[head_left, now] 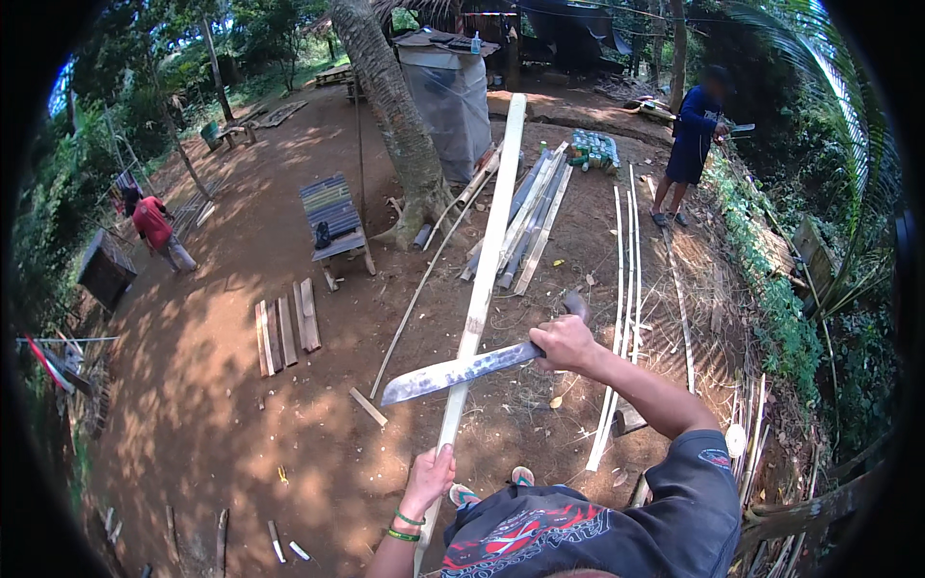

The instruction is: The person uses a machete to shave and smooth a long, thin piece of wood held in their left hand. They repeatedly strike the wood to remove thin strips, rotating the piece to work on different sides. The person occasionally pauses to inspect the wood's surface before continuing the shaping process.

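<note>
My left hand (pixel 430 478) is wrapped round the lower part of a long, pale split bamboo strip (pixel 493 236), which slants up and away from me. In my right hand (pixel 566 344) is the dark handle of a machete, its hooked end showing past my fist. The broad, stained machete blade (pixel 420 381) points left and crosses over the strip a little above my left hand. Whether the edge touches the strip I cannot tell.
Split bamboo pieces (pixel 525 217) lie piled ahead by a tree trunk (pixel 395 106). Long thin strips (pixel 620 318) stretch along the ground at right. Short boards (pixel 287 328) and a bamboo chair (pixel 334 217) are at left. One person (pixel 693 140) stands far right, another (pixel 154 223) far left.
</note>
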`<state>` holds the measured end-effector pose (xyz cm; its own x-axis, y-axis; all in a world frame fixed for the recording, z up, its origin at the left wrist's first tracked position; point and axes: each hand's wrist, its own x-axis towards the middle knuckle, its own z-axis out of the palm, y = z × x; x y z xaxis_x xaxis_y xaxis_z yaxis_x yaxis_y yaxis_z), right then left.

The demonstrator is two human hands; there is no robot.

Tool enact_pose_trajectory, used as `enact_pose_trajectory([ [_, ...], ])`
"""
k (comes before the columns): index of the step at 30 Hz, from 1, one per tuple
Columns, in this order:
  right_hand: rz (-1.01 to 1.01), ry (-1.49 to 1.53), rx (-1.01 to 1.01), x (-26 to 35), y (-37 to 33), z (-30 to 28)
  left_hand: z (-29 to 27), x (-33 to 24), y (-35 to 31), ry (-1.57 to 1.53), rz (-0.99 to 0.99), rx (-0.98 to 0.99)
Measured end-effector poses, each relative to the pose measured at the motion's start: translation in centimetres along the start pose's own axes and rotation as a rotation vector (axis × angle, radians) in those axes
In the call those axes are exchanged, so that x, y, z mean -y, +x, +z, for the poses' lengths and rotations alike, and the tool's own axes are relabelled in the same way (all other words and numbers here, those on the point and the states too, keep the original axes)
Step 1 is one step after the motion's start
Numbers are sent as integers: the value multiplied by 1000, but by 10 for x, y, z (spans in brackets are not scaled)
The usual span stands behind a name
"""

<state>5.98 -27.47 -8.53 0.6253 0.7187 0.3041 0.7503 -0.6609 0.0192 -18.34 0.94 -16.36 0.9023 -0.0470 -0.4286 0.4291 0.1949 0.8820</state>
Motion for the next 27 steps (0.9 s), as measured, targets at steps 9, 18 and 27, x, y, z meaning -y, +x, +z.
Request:
enact_pose_trajectory([
  [9,91,38,46,-7,18,10,-6,8,-8,37,-33,-36],
  [18,287,69,6,-27,25,17,-30,39,-30,73,-152,-56],
  [27,657,95,-31,-132,30,-6,-53,71,-66,195,-154,-111],
])
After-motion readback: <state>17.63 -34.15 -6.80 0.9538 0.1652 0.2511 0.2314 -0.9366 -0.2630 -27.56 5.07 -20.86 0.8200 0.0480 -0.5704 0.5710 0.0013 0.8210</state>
